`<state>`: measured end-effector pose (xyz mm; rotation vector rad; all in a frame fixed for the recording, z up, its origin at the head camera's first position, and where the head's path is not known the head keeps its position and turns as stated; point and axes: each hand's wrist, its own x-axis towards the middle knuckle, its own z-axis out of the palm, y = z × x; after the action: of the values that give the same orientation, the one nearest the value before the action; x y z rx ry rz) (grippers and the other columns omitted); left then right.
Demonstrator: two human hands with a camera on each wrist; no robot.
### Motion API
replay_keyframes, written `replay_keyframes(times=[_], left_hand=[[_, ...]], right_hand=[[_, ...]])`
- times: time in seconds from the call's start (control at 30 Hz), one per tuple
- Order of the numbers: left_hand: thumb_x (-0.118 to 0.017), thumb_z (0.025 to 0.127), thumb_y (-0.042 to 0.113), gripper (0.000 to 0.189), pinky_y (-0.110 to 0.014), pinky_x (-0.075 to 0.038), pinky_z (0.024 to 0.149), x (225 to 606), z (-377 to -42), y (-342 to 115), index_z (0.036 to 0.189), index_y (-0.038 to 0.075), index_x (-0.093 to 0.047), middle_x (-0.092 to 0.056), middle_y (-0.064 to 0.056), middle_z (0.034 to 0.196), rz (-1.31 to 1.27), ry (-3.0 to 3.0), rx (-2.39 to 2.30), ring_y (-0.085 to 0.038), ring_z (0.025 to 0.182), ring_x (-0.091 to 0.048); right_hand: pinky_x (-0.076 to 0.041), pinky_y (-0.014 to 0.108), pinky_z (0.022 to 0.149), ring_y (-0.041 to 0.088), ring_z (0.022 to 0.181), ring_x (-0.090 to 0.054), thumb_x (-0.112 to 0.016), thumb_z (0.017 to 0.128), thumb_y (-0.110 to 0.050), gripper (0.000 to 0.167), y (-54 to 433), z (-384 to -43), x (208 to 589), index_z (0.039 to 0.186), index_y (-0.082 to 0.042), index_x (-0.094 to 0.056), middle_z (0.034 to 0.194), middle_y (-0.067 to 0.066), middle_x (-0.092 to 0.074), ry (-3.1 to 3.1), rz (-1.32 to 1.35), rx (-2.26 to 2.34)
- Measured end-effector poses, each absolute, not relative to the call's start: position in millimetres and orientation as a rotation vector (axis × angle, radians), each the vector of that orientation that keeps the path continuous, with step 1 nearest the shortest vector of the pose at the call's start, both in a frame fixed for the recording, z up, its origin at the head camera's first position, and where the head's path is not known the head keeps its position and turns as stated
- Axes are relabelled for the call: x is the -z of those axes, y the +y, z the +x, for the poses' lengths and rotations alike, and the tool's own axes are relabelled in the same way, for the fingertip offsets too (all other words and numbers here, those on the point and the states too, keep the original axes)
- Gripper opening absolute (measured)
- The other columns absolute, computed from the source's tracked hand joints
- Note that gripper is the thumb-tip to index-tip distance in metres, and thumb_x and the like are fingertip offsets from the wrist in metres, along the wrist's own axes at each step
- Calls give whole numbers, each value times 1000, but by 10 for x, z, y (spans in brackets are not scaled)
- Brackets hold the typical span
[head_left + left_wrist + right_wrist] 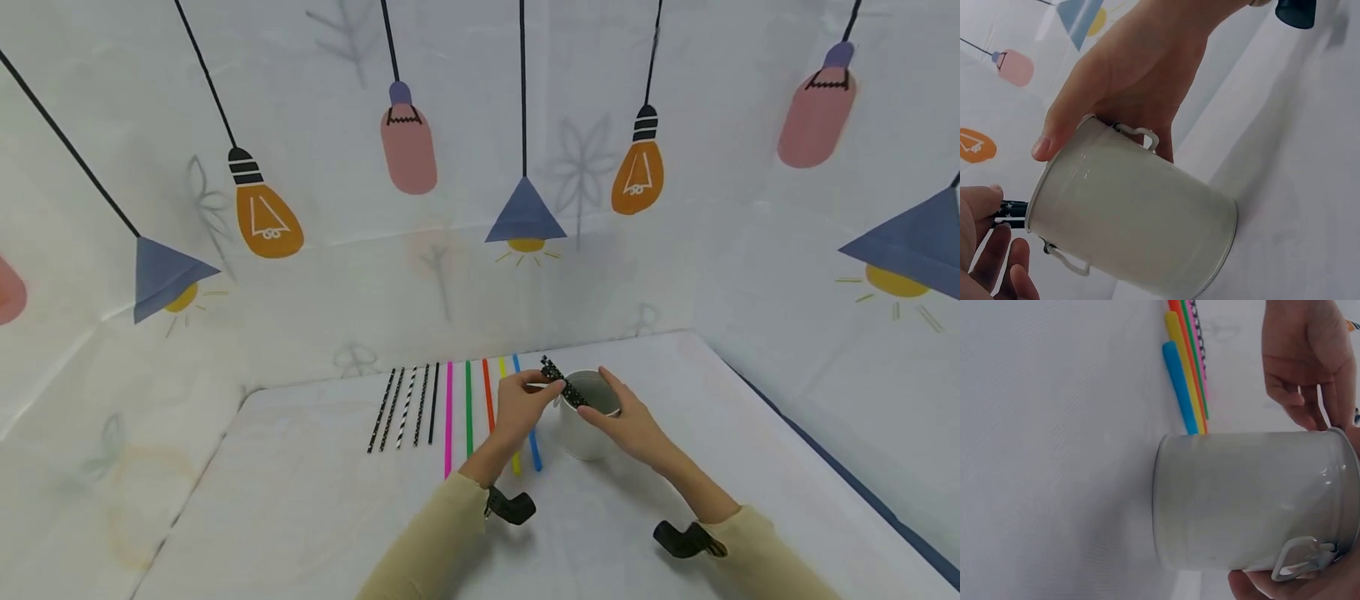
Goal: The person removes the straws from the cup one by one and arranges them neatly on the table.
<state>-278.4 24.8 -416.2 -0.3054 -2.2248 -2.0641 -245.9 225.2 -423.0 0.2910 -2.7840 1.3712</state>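
A pale grey-white metal bucket (pixel 583 437) with small side handles stands on the table. My right hand (pixel 628 425) grips it at the rim, the thumb near the mouth. A bundle of black straws with white patterns (pixel 553 368) is pinched between the fingers and thumb of my left hand (pixel 517 404). The bundle slants over the bucket's left rim, its lower end inside the mouth. In the left wrist view, the straws (pixel 1013 209) stick out past the bucket's rim. How many straws are in the bundle cannot be told.
Left of the bucket, several black and black-and-white straws (pixel 405 408) lie in a row. Beside them lie pink (pixel 449 417), green (pixel 468 408), red (pixel 489 392), yellow (pixel 516 462) and blue straws (pixel 536 450). A white cloth wall printed with lamps (pixel 525 212) surrounds the white table.
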Motion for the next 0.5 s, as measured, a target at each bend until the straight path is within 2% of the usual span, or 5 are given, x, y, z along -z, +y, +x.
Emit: replay_keyframes(times=[0.13, 0.2, 0.3, 0.4, 0.5], left_hand=[[-77, 85, 23, 13, -27, -50, 63, 4150, -2736, 260, 89, 11, -75, -69, 3, 84, -310, -2172, 2092, -12, 76, -64], [-77, 85, 21, 14, -25, -50, 62, 4159, -2722, 276, 89, 8, -74, -69, 2, 82, -337, -2153, 2091, -11, 75, -63], [-78, 84, 17, 21, -25, -53, 65, 4187, -2715, 308, 100, 5, -70, -69, 0, 83, -374, -2103, 2110, -11, 77, -64], [-79, 83, 12, 30, -27, -55, 69, 4234, -2718, 304, 106, 5, -61, -70, -1, 85, -402, -2043, 2119, -14, 79, -67], [-79, 83, 10, 26, -28, -56, 68, 4275, -2727, 290, 96, 5, -56, -70, -4, 83, -458, -1975, 2123, -15, 77, -67]], right_hand=[[-43, 60, 92, 47, 130, -37, -62, 92, -50, 89, 2216, -2446, 4252, 156, -9, -14, 156, 24, -18, -2734, 348, -1373], [-43, 61, 92, 47, 132, -34, -62, 93, -49, 88, 2220, -2438, 4260, 156, -8, -15, 156, 24, -19, -2716, 350, -1372], [-43, 61, 93, 47, 133, -32, -61, 93, -49, 87, 2249, -2430, 4275, 156, -8, -15, 156, 24, -19, -2709, 334, -1349], [-46, 58, 90, 47, 129, -39, -61, 94, -48, 86, 2252, -2436, 4286, 156, -8, -15, 155, 25, -20, -2712, 337, -1336], [-47, 56, 89, 46, 126, -42, -61, 94, -47, 86, 2237, -2439, 4275, 155, -7, -16, 155, 25, -21, -2705, 346, -1338]])
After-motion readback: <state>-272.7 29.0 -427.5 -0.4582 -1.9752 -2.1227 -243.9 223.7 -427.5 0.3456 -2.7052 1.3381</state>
